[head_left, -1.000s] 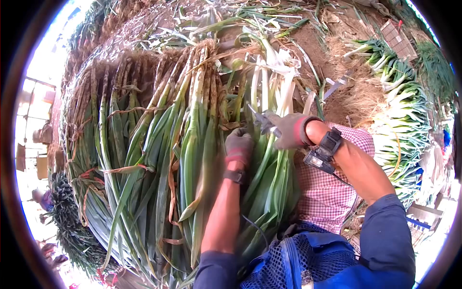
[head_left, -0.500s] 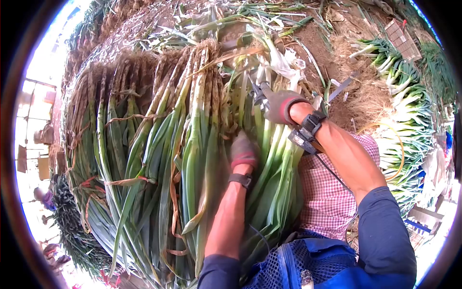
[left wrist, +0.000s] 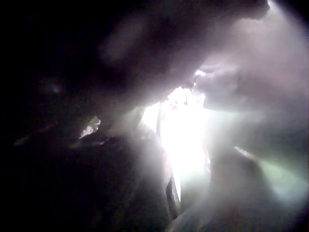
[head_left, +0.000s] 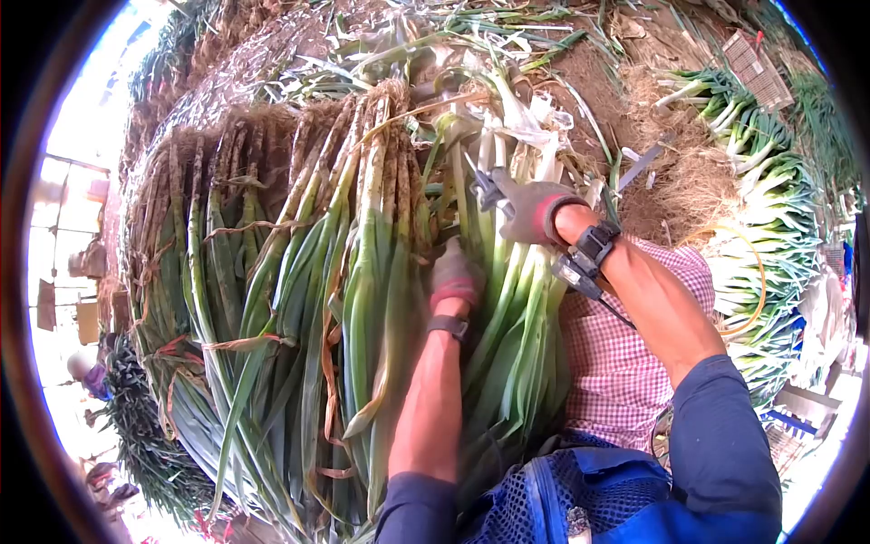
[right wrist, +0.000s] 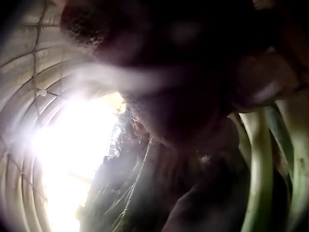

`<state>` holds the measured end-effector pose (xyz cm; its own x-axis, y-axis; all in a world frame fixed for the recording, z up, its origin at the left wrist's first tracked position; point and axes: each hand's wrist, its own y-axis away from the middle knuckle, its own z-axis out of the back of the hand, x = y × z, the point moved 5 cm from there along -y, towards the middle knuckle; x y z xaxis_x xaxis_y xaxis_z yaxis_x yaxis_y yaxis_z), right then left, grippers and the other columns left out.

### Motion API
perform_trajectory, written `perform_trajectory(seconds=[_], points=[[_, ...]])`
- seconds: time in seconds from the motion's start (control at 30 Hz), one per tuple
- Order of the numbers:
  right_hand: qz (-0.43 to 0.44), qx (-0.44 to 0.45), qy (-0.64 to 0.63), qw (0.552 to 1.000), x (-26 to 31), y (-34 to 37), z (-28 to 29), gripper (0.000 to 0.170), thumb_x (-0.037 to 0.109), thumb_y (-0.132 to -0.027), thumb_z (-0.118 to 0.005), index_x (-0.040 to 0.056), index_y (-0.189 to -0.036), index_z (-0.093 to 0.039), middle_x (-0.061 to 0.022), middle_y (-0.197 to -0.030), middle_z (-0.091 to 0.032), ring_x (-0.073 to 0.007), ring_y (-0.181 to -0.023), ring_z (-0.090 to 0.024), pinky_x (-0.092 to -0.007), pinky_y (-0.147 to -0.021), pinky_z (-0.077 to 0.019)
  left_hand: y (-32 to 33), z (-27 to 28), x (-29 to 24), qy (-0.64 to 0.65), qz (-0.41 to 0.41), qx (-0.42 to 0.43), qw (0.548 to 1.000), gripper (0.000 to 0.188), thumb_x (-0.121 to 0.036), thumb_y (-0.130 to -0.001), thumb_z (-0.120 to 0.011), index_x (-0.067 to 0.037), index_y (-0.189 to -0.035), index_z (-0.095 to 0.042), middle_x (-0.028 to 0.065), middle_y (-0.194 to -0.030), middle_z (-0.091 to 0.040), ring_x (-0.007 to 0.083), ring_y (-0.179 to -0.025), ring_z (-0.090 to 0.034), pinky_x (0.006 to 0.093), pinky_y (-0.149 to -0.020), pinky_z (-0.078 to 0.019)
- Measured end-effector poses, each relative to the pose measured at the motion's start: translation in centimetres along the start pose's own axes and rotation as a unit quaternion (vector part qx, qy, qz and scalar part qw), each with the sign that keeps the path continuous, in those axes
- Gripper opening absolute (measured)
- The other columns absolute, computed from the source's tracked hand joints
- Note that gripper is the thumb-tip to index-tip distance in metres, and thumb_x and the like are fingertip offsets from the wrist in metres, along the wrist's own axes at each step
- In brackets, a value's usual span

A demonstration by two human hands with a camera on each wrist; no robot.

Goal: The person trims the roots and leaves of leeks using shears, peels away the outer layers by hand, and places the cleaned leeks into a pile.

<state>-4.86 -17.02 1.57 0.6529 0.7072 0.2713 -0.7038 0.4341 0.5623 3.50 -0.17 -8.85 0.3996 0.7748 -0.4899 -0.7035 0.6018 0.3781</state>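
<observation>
In the head view, long leeks with pale shafts and green leaves lie before the person. The left hand (head_left: 456, 275), in a dark glove with a red cuff, grips a leek (head_left: 463, 208) among the leaves, its fingertips hidden. Just up and right, the gloved right hand (head_left: 541, 210) holds a pointed grey tool (head_left: 486, 185) over the pale shafts; cannot tell its exact kind. Its tip points up and left. In the right wrist view, dark gloved fingers (right wrist: 178, 111) loom close beside leek shafts (right wrist: 259, 169). The left wrist view is mostly dark and blurred.
Untrimmed leeks (head_left: 367, 199) with brown roots form a thick pile on the left. Trimmed leeks (head_left: 766, 199) lie in a curved row at right, near loose root fibres (head_left: 684, 177). Leaf scraps (head_left: 408, 54) litter the ground beyond. Checked cloth (head_left: 616, 354) covers the person's lap.
The right hand with the pointed tool has moved up and left along the shafts, then slightly back down. The left hand has stayed at nearly the same spot among the leeks.
</observation>
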Motion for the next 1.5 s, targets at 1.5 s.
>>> perform_trajectory(seconds=[1.5], points=[[0.181,0.116,-0.147,0.966,9.7,9.2,-2.4,0.100,0.036,-0.091,-0.074,-0.0018,-0.165,-0.018,-0.0288,-0.129,-0.067,-0.0413,-0.116,-0.068,-0.0428,-0.102,-0.0515,0.2,18.4,3.8,-0.198,-0.001,-0.078,0.977,0.064,-0.046,-0.082,-0.084,-0.004,-0.127,-0.070,0.0246,-0.121,-0.073,0.0402,-0.113,-0.070,0.0471,-0.095,-0.0549]])
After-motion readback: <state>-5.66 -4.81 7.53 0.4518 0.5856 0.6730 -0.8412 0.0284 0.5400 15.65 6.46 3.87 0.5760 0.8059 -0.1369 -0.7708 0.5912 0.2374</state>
